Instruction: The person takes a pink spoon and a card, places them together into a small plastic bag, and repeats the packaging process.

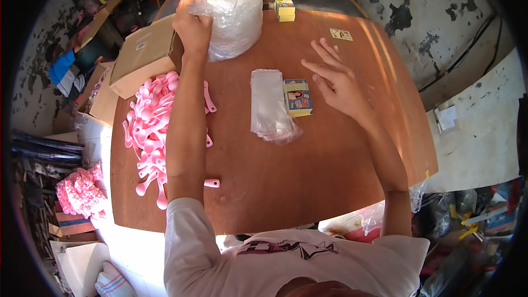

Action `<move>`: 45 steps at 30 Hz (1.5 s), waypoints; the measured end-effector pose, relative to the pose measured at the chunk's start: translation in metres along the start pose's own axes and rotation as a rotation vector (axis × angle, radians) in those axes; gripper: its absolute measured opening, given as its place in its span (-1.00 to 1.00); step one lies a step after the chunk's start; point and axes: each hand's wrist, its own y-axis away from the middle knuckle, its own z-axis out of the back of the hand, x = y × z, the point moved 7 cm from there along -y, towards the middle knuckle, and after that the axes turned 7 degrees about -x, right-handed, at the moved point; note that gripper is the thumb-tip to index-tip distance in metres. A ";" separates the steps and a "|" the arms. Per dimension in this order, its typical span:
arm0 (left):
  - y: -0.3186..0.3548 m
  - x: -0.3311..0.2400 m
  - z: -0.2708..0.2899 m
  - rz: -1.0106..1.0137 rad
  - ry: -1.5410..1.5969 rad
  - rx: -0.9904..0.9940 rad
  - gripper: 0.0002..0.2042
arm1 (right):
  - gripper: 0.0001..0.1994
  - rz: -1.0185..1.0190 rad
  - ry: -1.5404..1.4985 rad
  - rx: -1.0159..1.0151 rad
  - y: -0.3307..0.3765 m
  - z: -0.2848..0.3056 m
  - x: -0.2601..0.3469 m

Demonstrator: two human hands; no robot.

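My left hand (193,25) is closed at the far side of the table, gripping the edge of a large bulging clear plastic bag (235,14). What fills the bag looks like more clear plastic. My right hand (336,82) hovers open over the table with its fingers spread, holding nothing. Nearest to it lies a stack of printed cards (298,98) with blue fronts and yellow sides. Flat clear plastic sleeves (268,102) sit in a pile just left of these cards. Beneath and beside my left forearm is a heap of pink plastic spoons (151,115).
A cardboard box (144,55) stands at the table's left edge. Farther back are a second card stack (285,9) and a loose card (341,34). The brown table (242,187) meets a peeling wall (412,16) on the right. A pink bundle (81,190) lies low on the left.
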 end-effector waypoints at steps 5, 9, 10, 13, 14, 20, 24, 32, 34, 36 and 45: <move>-0.012 0.012 0.020 -0.025 -0.081 -0.103 -0.70 | -0.62 -0.100 -0.298 0.111 0.000 -0.029 0.012; -0.033 0.005 0.039 0.039 -0.059 -0.249 -0.73 | -0.39 -0.280 -0.556 0.202 -0.011 -0.056 0.022; -0.039 -0.005 0.040 0.063 -0.042 -0.277 -0.72 | -0.19 -0.377 -0.629 0.085 -0.016 -0.064 0.015; -0.053 -0.046 0.036 0.302 0.117 -0.244 -0.73 | 0.20 -0.465 -0.598 -0.118 -0.038 -0.083 0.001; -0.056 -0.051 0.034 0.380 0.164 -0.211 -0.72 | 0.38 -0.442 -0.511 -0.198 -0.048 -0.084 -0.003; -0.060 -0.069 0.024 0.453 0.213 -0.173 -0.73 | 0.56 -0.398 -0.389 -0.479 -0.061 -0.063 -0.015; -0.062 -0.105 0.014 0.291 0.364 -0.272 -0.80 | 0.58 -0.469 -0.223 -0.503 -0.047 -0.031 -0.027; -0.063 -0.150 -0.053 0.335 0.669 0.132 -0.67 | 0.32 -0.484 -0.400 -0.639 -0.010 -0.018 -0.087; -0.062 -0.156 -0.058 0.275 0.802 0.138 -0.61 | 0.30 -0.516 -0.393 -0.758 0.004 -0.006 -0.113; -0.035 -0.138 -0.079 0.557 1.023 0.376 -0.53 | 0.32 -0.558 -0.387 -0.788 0.010 0.009 -0.142; 0.202 0.071 -0.062 0.708 -0.440 1.436 -0.21 | 0.30 -0.880 -0.388 -0.882 -0.012 0.010 -0.244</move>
